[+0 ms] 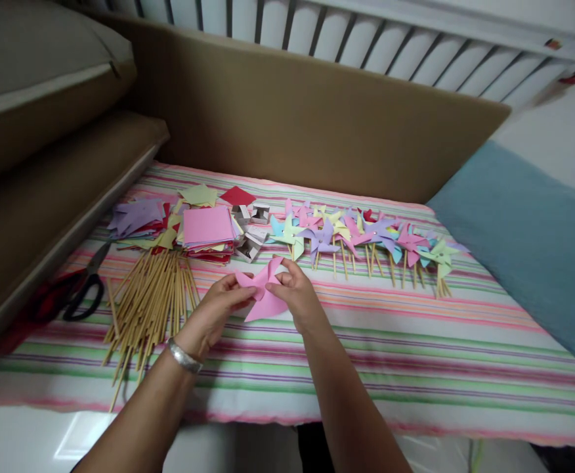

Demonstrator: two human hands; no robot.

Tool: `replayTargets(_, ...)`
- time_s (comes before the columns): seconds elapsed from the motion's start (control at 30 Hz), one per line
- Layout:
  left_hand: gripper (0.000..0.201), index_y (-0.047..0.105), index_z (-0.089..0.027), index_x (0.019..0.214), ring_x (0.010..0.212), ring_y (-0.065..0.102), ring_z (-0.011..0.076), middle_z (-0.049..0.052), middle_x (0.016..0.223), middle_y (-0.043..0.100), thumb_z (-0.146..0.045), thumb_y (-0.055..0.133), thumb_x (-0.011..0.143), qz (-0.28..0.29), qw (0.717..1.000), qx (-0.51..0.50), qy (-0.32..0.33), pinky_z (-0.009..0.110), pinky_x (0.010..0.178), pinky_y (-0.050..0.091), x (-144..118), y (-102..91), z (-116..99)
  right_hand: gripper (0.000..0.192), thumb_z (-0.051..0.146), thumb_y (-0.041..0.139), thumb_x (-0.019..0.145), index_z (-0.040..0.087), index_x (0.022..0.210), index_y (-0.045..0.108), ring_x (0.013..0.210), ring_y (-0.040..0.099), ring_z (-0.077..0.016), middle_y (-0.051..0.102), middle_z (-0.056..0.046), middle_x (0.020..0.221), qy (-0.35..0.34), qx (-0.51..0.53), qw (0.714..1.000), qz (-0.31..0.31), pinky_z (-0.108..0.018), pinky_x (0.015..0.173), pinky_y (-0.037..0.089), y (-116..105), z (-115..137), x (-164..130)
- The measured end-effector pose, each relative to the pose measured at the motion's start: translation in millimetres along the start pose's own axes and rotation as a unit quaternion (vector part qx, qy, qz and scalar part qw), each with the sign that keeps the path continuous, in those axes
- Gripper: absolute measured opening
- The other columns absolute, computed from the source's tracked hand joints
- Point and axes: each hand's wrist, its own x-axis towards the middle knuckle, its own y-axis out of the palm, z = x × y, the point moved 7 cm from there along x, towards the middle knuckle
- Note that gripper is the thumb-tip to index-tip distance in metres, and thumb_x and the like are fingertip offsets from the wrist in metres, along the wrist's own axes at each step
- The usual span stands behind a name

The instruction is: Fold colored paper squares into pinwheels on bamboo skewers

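A pink paper pinwheel blade piece (266, 306) is held between my two hands above the striped cloth (415, 341). My left hand (222, 301) pinches its left side, with the thumb laid on the paper near the middle. On the right side, my right hand (295, 292) grips the curled paper between thumb and fingers. Just beyond my hands lie a stack of pink and other coloured paper squares (209, 225) and small open boxes (251, 244), whose contents I cannot make out. No stick shows on the pink piece.
Many thin wooden sticks (154, 302) lie fanned out at left, beside black-handled scissors (85, 289). Cut paper pieces (137, 217) are piled behind them. Finished pinwheels on sticks (351, 236) lie in a row at right. A brown board (307, 118) stands along the back.
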Motion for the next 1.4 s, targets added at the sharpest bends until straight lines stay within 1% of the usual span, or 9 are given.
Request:
replayTargets(0.1,0.022,0.069,-0.013,0.078,0.071,0.062,0.0137,0.005,0.075,0.07,-0.024,0.076,0.06,0.035,0.997,-0.061,-0.014,0.026,0.073,0.044,-1.7,11.4,8.6,0.058,0.024,0.068,0.058,0.02,0.112,0.048,0.053,0.054,-0.0124,0.054,0.007,0.062,0.001,0.045,0.999,0.004,-0.025,0.052,0.042,6.4,0.6,-2.0)
replayTargets(0.43,0.019,0.071,-0.012,0.075,0.066,0.062,0.0134,0.005,0.071,0.072,-0.02,0.076,0.059,0.006,0.992,-0.124,0.006,0.025,0.069,0.044,2.6,11.4,10.2,0.049,0.023,0.071,0.059,0.021,0.106,0.054,0.06,0.059,-0.0131,0.061,0.004,0.067,0.0,0.079,0.997,0.014,-0.025,0.059,0.045,14.3,-5.2,-2.5)
replayTargets(0.67,0.015,0.063,-0.014,0.055,0.046,0.05,0.008,-0.003,0.05,0.062,-0.015,0.077,0.052,-0.09,0.988,-0.123,0.019,0.022,0.051,0.037,9.8,-23.0,1.6,0.048,0.029,0.065,0.07,0.021,0.116,0.052,0.076,0.062,-0.0177,0.066,-0.002,0.081,-0.079,-0.06,0.995,-0.005,-0.034,0.073,0.048,12.0,6.4,-5.0)
replayTargets(0.73,0.016,0.062,-0.014,0.054,0.045,0.05,0.0076,-0.003,0.048,0.06,-0.014,0.077,0.051,-0.106,0.986,-0.128,0.017,0.022,0.05,0.037,10.6,-34.8,-5.6,0.037,0.027,0.061,0.075,0.022,0.111,0.057,0.091,0.061,-0.0205,0.065,-0.006,0.094,-0.172,-0.151,0.973,-0.011,-0.038,0.084,0.046,12.5,21.1,-11.1)
replayTargets(0.83,0.014,0.064,-0.014,0.058,0.048,0.053,0.0088,-0.002,0.051,0.062,-0.011,0.076,0.051,-0.114,0.982,-0.151,0.003,0.022,0.053,0.04,9.9,-46.0,-14.7,0.031,0.018,0.058,0.076,0.026,0.105,0.061,0.119,0.047,-0.0237,0.055,-0.006,0.123,-0.317,-0.306,0.897,0.029,-0.044,0.101,0.035,27.3,37.2,-26.0)
replayTargets(0.9,0.013,0.066,-0.014,0.062,0.051,0.055,0.0105,-0.001,0.055,0.064,-0.01,0.074,0.052,-0.113,0.98,-0.166,-0.006,0.023,0.055,0.043,9.4,-48.7,-17.7,0.036,0.013,0.056,0.075,0.027,0.108,0.06,0.13,0.033,-0.0256,0.041,-0.005,0.139,-0.36,-0.378,0.851,0.06,-0.048,0.105,0.029,38.7,35.8,-32.6)
replayTargets(0.97,0.014,0.066,-0.015,0.064,0.053,0.057,0.0123,0.0,0.058,0.066,-0.009,0.073,0.053,-0.104,0.98,-0.171,-0.014,0.024,0.057,0.044,9.6,-48.4,-17.8,0.039,0.011,0.053,0.076,0.027,0.111,0.058,0.135,0.024,-0.0263,0.029,-0.004,0.146,-0.374,-0.413,0.828,0.063,-0.051,0.106,0.027,44.6,31.5,-34.5)
replayTargets(1.13,0.018,0.066,-0.014,0.067,0.054,0.056,0.0123,-0.001,0.055,0.064,-0.012,0.075,0.051,-0.098,0.985,-0.14,0.003,0.025,0.06,0.044,12.0,-49.9,-15.2,0.026,0.012,0.049,0.08,0.025,0.097,0.063,0.134,0.025,-0.0263,0.034,-0.004,0.143,-0.397,-0.421,0.815,0.017,-0.053,0.103,0.031,44.2,29.2,-33.4)
replayTargets(1.4,0.022,0.067,-0.011,0.069,0.05,0.054,0.0111,0.0,0.054,0.064,-0.019,0.077,0.051,-0.104,0.991,-0.071,0.035,0.023,0.054,0.039,11.1,-49.6,-16.4,0.013,0.02,0.055,0.082,0.025,0.086,0.067,0.13,0.033,-0.0241,0.048,-0.007,0.133,-0.4,-0.402,0.824,0.019,-0.048,0.102,0.034,37.2,34.1,-31.7)
